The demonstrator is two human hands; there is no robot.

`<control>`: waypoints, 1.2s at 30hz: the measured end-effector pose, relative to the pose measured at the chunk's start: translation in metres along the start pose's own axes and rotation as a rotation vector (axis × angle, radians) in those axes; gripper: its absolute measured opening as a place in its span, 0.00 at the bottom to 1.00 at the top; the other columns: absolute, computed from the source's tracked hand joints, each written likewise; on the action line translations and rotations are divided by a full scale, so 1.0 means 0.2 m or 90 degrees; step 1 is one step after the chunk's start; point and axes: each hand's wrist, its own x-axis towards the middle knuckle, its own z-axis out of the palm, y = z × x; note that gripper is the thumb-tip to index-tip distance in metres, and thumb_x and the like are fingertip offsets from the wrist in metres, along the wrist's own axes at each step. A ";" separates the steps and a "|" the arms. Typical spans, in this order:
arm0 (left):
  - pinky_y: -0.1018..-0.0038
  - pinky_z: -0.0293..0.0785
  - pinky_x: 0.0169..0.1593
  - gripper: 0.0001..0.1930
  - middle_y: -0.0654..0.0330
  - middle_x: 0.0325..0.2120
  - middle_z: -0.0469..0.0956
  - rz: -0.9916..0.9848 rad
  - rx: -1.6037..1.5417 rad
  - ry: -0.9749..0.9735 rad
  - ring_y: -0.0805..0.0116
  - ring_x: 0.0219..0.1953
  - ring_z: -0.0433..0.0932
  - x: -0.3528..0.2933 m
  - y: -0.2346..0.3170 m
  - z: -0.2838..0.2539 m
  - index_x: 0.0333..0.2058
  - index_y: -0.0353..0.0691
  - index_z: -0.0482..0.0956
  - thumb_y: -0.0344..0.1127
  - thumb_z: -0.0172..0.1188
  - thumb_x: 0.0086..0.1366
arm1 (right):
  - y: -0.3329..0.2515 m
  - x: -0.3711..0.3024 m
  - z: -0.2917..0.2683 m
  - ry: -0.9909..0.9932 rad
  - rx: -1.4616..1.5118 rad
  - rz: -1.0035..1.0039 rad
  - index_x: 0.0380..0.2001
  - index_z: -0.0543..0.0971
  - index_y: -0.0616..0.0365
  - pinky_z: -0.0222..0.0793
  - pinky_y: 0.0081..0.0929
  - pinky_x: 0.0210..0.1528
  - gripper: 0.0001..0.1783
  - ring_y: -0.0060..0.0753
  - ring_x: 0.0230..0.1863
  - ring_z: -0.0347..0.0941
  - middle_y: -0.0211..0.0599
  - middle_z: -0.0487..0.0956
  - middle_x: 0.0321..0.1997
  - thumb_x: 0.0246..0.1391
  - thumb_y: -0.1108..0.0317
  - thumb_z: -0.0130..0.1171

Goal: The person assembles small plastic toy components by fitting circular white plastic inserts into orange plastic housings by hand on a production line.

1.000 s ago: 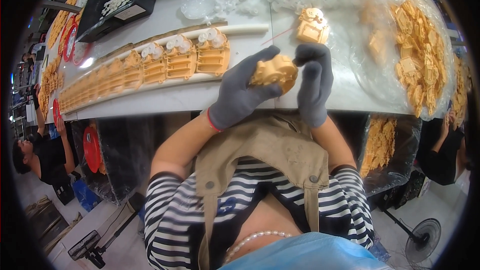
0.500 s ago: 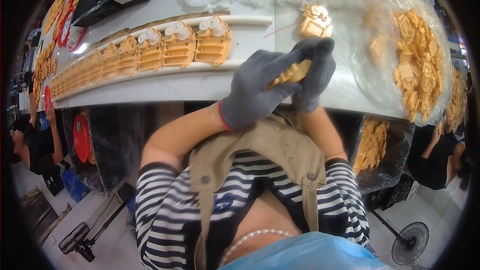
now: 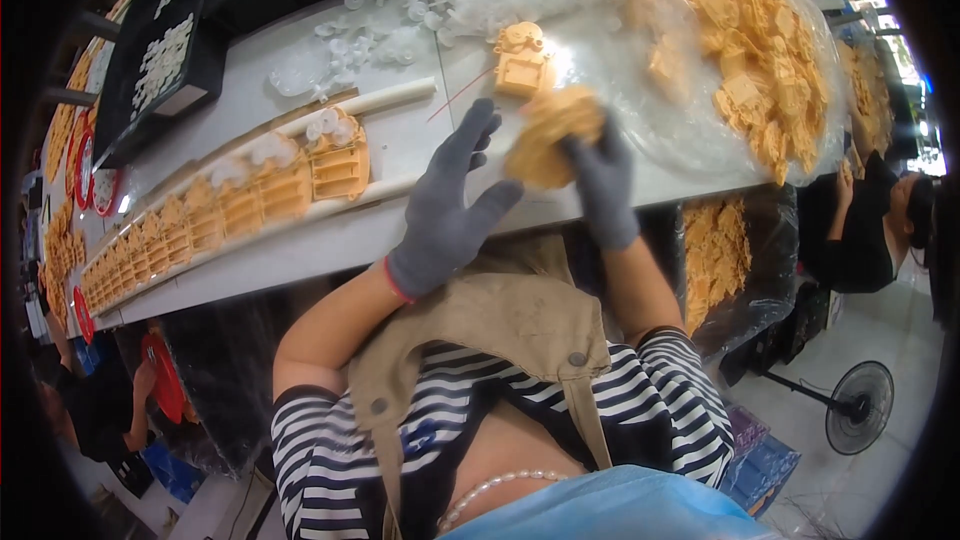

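Note:
My right hand [image 3: 606, 180], in a grey glove, grips a yellow-orange moulded plastic part [image 3: 552, 138] above the table's front edge; both are smeared by motion. Just left of it, my gloved left hand [image 3: 445, 205] is open, its fingers stretched out and apart from the thumb, with nothing in it. Beyond the held piece, another orange plastic part [image 3: 524, 62] lies on the white table. To the left of my left hand stretches a row of similar orange parts [image 3: 225, 205] between two white rails, several of them carrying clear plastic pieces [image 3: 330, 125].
Loose clear plastic pieces [image 3: 390, 40] lie at the back, near black trays [image 3: 165, 80] of small white parts. On the right, a clear bag [image 3: 650, 130] holds a heap of orange parts [image 3: 765, 70]. A fan [image 3: 860, 407] stands on the floor; other people work at both sides.
My left hand has come off the plastic part and opened, moving left. The right hand now holds the part alone. The whole view has swung to the right.

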 end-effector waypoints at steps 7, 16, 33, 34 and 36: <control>0.68 0.70 0.54 0.23 0.50 0.50 0.74 0.106 0.259 -0.086 0.57 0.51 0.74 -0.04 -0.05 -0.04 0.54 0.38 0.71 0.29 0.62 0.59 | 0.12 0.45 -0.42 0.088 -0.222 0.067 0.35 0.77 0.64 0.71 0.22 0.35 0.19 0.22 0.35 0.74 0.38 0.78 0.34 0.56 0.55 0.60; 0.63 0.72 0.48 0.19 0.52 0.43 0.77 0.222 0.457 0.052 0.52 0.45 0.76 -0.19 0.00 -0.37 0.46 0.39 0.77 0.28 0.64 0.54 | 0.10 0.55 -0.40 0.135 -0.609 -0.075 0.51 0.74 0.63 0.69 0.30 0.48 0.34 0.34 0.44 0.75 0.47 0.79 0.43 0.51 0.45 0.61; 0.55 0.61 0.62 0.17 0.56 0.45 0.78 0.163 0.590 0.199 0.51 0.53 0.73 -0.35 -0.08 -0.60 0.45 0.43 0.79 0.27 0.64 0.54 | 0.18 0.37 0.66 -0.580 -0.750 -0.244 0.32 0.80 0.55 0.73 0.36 0.40 0.09 0.46 0.38 0.76 0.39 0.79 0.39 0.52 0.63 0.58; 0.55 0.61 0.61 0.17 0.56 0.45 0.78 0.164 0.582 0.204 0.51 0.53 0.73 -0.36 -0.09 -0.61 0.45 0.43 0.79 0.26 0.63 0.54 | 0.18 0.37 0.68 -0.584 -0.753 -0.245 0.32 0.80 0.55 0.73 0.36 0.40 0.09 0.46 0.38 0.76 0.39 0.79 0.39 0.52 0.63 0.58; 0.55 0.61 0.61 0.17 0.55 0.45 0.78 0.165 0.573 0.211 0.51 0.53 0.73 -0.37 -0.10 -0.62 0.45 0.42 0.79 0.26 0.63 0.55 | 0.17 0.35 0.71 -0.584 -0.866 -0.320 0.31 0.79 0.54 0.73 0.40 0.40 0.11 0.48 0.37 0.77 0.42 0.79 0.36 0.57 0.61 0.50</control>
